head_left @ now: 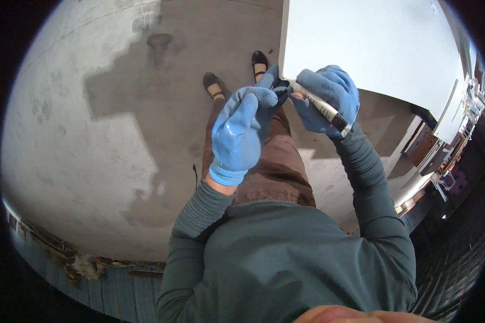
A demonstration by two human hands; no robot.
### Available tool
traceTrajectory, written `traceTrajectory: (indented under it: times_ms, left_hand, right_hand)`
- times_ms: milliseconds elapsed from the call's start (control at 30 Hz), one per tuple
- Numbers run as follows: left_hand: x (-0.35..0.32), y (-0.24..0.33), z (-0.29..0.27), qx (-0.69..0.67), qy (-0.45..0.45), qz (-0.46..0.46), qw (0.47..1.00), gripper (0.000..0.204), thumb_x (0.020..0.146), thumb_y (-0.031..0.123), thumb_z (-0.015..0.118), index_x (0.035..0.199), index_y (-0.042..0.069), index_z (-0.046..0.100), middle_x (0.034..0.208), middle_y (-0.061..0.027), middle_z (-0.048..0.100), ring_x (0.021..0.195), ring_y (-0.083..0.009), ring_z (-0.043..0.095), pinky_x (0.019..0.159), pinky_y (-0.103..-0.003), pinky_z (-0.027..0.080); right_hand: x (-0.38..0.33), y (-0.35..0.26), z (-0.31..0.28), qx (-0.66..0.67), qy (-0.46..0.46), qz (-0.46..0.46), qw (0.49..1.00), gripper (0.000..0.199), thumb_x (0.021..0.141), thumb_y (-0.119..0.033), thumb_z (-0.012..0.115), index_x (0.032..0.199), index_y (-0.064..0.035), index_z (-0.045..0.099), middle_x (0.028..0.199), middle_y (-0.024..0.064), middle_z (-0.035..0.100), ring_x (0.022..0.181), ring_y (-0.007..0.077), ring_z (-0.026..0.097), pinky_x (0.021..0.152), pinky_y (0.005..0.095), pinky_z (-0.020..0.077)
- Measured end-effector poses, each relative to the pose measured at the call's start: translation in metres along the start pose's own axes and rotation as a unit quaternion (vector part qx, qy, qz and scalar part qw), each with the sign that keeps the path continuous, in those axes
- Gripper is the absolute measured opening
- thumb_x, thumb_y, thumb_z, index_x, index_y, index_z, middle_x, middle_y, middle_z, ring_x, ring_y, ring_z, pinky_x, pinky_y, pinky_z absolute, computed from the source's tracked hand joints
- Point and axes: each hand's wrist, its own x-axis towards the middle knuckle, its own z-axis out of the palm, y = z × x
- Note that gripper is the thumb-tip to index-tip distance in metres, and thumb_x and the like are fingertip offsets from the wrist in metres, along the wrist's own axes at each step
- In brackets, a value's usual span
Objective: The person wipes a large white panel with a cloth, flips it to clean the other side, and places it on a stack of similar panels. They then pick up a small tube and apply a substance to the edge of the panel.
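Note:
Both of my hands wear blue coated gloves. My right hand is closed around a slim white tube with dark print and a black band at its lower end. The tube's narrow tip points left, toward the near left corner of a large white panel. Just left of that corner is my left hand, its fingers curled together. A small dark thing shows at its fingertips, too hidden to name. The tube's tip and the left fingertips are very close; whether they touch I cannot tell.
Grey concrete floor spreads out to the left, partly in shadow. My feet in dark shoes stand below the panel's left edge. Boards and assorted items lie along the right side. Debris lines the floor's lower left edge.

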Motion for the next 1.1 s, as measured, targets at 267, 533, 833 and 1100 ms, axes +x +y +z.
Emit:
traceTrajectory:
  times_ms: [267,533,833,1100]
  left_hand:
    - [0.0002,-0.0093,0.0049,0.033,0.026,-0.003,0.999,0.031,0.110,0.022,0.046,0.113,-0.003,0.064,0.115,-0.0122,0.066,0.127,-0.0268,0.056,0.117,-0.041,0.039]
    - [0.0018,-0.0122,-0.0002,-0.008,-0.006,0.001,1.000,0.030,0.110,0.020,0.049,0.116,-0.003,0.067,0.124,-0.0147,0.068,0.146,-0.0260,0.044,0.119,-0.036,0.035]
    - [0.0029,-0.0076,0.0051,0.033,0.008,-0.008,0.999,0.030,0.111,0.021,0.045,0.111,-0.003,0.064,0.122,-0.0134,0.065,0.143,-0.0304,0.045,0.122,-0.043,0.031]
    - [0.0032,-0.0077,0.0042,0.019,0.019,-0.019,0.999,0.031,0.111,0.021,0.044,0.107,-0.003,0.064,0.122,-0.0127,0.064,0.146,-0.0351,0.041,0.124,-0.048,0.029]
  right_hand:
    - [-0.0067,0.0064,0.0010,0.010,0.025,-0.012,1.000,0.033,0.078,-0.027,0.087,0.105,-0.0110,0.077,0.080,0.0032,0.072,0.062,0.0204,0.061,0.066,0.0356,0.0478]
    - [-0.0097,0.0084,-0.0013,-0.002,0.008,-0.017,1.000,0.035,0.077,-0.024,0.087,0.108,-0.0108,0.077,0.081,0.0022,0.071,0.062,0.0201,0.059,0.064,0.0365,0.0471]
    - [-0.0092,0.0108,-0.0051,-0.009,-0.020,-0.037,0.999,0.041,0.076,-0.021,0.087,0.112,-0.0088,0.074,0.081,0.0026,0.071,0.064,0.0212,0.060,0.065,0.0372,0.0472]
    - [-0.0047,0.0019,-0.0043,-0.010,-0.004,0.006,1.000,0.029,0.079,-0.024,0.086,0.100,-0.0077,0.075,0.082,0.0061,0.071,0.069,0.0221,0.065,0.068,0.0365,0.0514]
